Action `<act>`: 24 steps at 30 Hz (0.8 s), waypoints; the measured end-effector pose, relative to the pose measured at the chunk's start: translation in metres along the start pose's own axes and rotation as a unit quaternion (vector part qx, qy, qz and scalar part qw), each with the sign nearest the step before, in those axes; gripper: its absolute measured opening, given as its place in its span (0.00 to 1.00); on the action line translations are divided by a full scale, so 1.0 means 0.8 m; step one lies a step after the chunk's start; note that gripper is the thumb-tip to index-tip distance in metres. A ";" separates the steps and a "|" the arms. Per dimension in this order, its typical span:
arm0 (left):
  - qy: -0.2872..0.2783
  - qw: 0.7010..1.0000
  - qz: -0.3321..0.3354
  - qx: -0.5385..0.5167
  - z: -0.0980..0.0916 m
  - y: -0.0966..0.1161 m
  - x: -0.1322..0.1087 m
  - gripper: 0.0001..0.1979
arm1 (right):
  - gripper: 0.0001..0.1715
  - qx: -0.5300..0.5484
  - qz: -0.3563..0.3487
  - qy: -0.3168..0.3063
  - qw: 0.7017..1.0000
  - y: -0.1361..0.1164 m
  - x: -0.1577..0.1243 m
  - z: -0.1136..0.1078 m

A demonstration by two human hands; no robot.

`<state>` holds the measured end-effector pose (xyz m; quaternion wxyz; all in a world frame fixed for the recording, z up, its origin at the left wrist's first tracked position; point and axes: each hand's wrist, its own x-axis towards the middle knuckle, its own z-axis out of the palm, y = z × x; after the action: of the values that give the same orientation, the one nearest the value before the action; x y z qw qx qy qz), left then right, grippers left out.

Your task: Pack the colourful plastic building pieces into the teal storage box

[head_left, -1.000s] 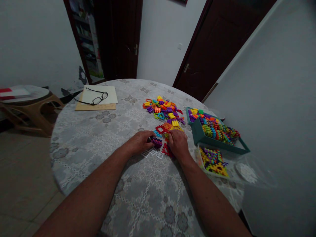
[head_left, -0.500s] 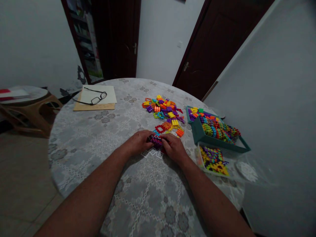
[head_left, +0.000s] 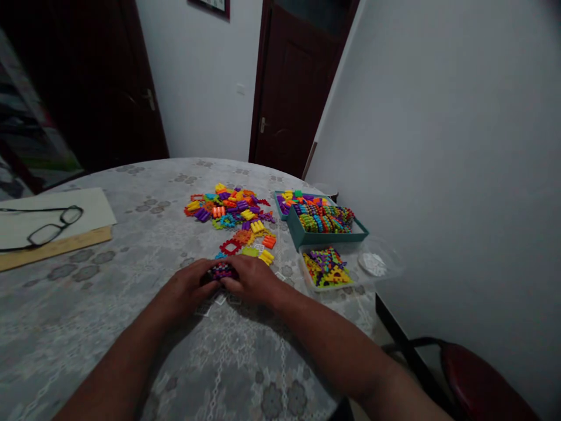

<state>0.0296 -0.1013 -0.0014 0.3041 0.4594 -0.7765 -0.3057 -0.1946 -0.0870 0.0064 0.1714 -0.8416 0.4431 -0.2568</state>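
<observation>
Between my two hands is a small stack of purple and multicoloured plastic building pieces [head_left: 221, 271], partly covered by my fingers. My left hand [head_left: 191, 285] grips its left end, thumb along the near side. On the right end, my right hand [head_left: 250, 279] is closed with its thumb in front. Just beyond my fingers lie a red square frame piece [head_left: 230, 247], a yellow-green piece [head_left: 250, 251] and a yellow ridged piece [head_left: 266, 257]. White square outlines, partly hidden, show on the cloth beneath my hands.
A loose pile of coloured pieces [head_left: 232, 206] lies farther back. To the right stand a teal box [head_left: 302, 237] of linked pieces, another teal tray [head_left: 280, 206] behind it, and a clear container [head_left: 309, 279]. Eyeglasses [head_left: 48, 231] rest on papers at the left.
The view has turned to the right, so everything on the table appears farther left. Both hands still hold the stack, and my right hand now covers more of it.
</observation>
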 end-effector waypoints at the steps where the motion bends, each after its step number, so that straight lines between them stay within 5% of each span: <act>1: -0.001 1.000 -0.002 -0.002 0.000 0.002 0.000 0.26 | 0.23 -0.002 0.001 -0.005 1.000 0.000 0.000 -0.002; 6: -0.010 0.999 -0.032 -0.038 0.000 0.013 -0.003 0.34 | 0.14 -0.030 0.024 0.003 0.999 -0.005 -0.003 -0.032; 11: 0.023 0.997 -0.066 -0.025 -0.004 0.020 -0.005 0.36 | 0.13 -0.075 0.061 0.105 0.990 0.010 -0.017 -0.123; 15: 0.028 0.998 -0.048 0.000 -0.005 0.020 -0.003 0.32 | 0.17 -0.195 0.152 0.200 0.948 0.071 -0.045 -0.237; 18: 0.024 0.999 -0.038 0.008 -0.004 0.019 -0.001 0.31 | 0.20 -0.277 0.261 0.193 0.904 0.135 -0.072 -0.311; 21: 0.032 0.999 -0.040 0.011 -0.005 0.019 -0.001 0.31 | 0.21 -0.337 0.386 0.145 0.846 0.192 -0.100 -0.353; 24: 0.037 0.998 -0.040 0.010 -0.005 0.018 0.000 0.32 | 0.21 -0.343 0.432 0.111 0.826 0.229 -0.118 -0.365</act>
<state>0.0249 -0.0960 0.0117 0.3158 0.5041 -0.7489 -0.2920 -0.5306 -0.1262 0.1216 -0.0855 -0.5341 0.8373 -0.0797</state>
